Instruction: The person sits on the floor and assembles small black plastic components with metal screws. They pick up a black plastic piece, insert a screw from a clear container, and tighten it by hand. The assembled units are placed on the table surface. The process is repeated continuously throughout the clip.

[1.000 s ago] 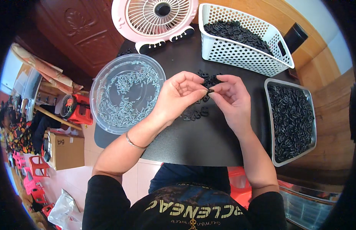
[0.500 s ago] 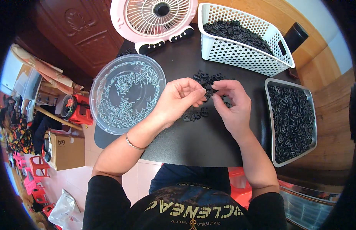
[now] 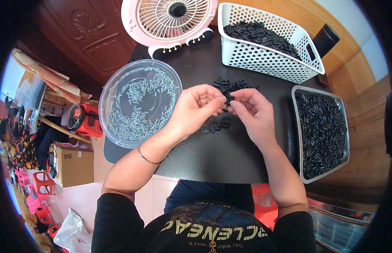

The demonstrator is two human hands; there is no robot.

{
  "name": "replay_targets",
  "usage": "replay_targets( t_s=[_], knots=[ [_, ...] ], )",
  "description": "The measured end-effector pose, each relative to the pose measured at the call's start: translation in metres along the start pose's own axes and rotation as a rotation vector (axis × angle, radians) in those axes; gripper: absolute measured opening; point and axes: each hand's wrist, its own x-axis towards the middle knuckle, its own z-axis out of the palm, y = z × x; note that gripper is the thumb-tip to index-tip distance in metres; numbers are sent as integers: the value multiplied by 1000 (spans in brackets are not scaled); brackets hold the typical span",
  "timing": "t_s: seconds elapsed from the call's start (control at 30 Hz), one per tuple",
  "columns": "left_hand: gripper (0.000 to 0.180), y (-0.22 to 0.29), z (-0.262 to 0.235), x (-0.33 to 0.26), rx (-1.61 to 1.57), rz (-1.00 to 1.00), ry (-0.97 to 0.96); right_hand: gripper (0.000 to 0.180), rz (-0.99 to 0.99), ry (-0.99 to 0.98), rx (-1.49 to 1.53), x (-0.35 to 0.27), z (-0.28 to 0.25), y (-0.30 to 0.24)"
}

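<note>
Over the dark tabletop, my left hand [image 3: 199, 104] and my right hand [image 3: 254, 113] meet, thumbs and forefingers pinching a small black plastic part [image 3: 230, 99] between them. Fingers cover much of this part, so its full shape is hidden. Just beyond the fingertips lies a loose pile of similar black parts [image 3: 223, 83]. A few more black parts [image 3: 217, 125] rest on the near side of the hands. To the left of my left hand stands a round clear tub [image 3: 104, 120], with many short silvery metal pins [image 3: 139, 120] spread over its bottom.
A metal tray [image 3: 298, 139] heaped with black parts stands at the right edge. Behind it is a white perforated basket [image 3: 263, 67] of black pieces. A pink fan [image 3: 132, 25] stands at the back. A cardboard box [image 3: 78, 168] and red stools [image 3: 43, 183] are on the floor.
My right hand has shifted slightly left, its fingertips now closed on the black part beside my left fingertips. The left hand has hardly moved.
</note>
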Motion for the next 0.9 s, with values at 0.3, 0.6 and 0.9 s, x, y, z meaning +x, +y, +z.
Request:
replay_targets(
  t_s=[0.3,0.6,0.9],
  knots=[
    [9,-4,5,-2,51,62,44,11,-22,52,-32,-2,1,4],
    [10,-1,1,1,55,77,15,11,-13,47,8,1,2,4],
    [19,0,-1,1,116,26,-81,11,-52,63,-22,0,2,5]
  ],
)
